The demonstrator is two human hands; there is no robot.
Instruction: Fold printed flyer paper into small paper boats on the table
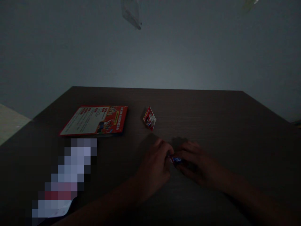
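Left hand (154,168) is clamped on the left end of a small blue-and-red packet (176,160), right hand (199,161) pinches its right end with fingers above and thumb below, fingertips of both hands close together, far end of packet hidden in the dim light. Packet sits between the hands over the dark table (211,119); from it, folded red-and-white card (150,119) stands at 11 o'clock, red-and-white printed book (91,122) lies flat at 10, pixelated item (68,175) at 9, too blurred to identify.
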